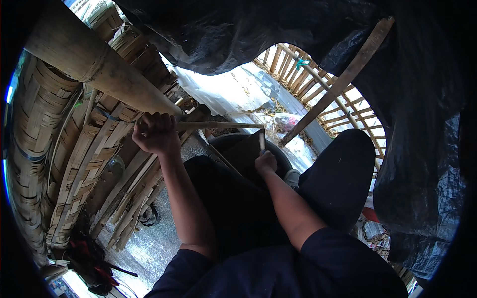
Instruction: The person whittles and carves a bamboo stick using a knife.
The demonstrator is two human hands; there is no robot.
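The work in hand looks like paring or splitting a thin bamboo strip [218, 125] with a knife [262, 141]. The left hand [155, 133] is a closed fist, fingers [149, 121] wrapped tight round one end of the strip, which runs out level from the fist toward the person's right. The right hand [266, 161] sits lower and is closed round the knife handle; the short blade stands upright out of the top of the fist, and its upper end meets the far end of the strip. So the strip spans the gap between the two hands, gripped at the left end and touched by the blade at the right end.

By my judgement the cut is at its start, near the strip's tip. The next move calls for a steady pull of the strip against the edge, with the blade kept at a shallow angle so that it does not bite through, and with the left fingers kept well away from the blade.

Just below the right hand lies a dark round basin [233, 141]. A thick bamboo pole [89, 62] slants above the left hand, with woven bamboo panels [44, 124] beyond it. The person's dark-clad knees [343, 169] frame the hands.
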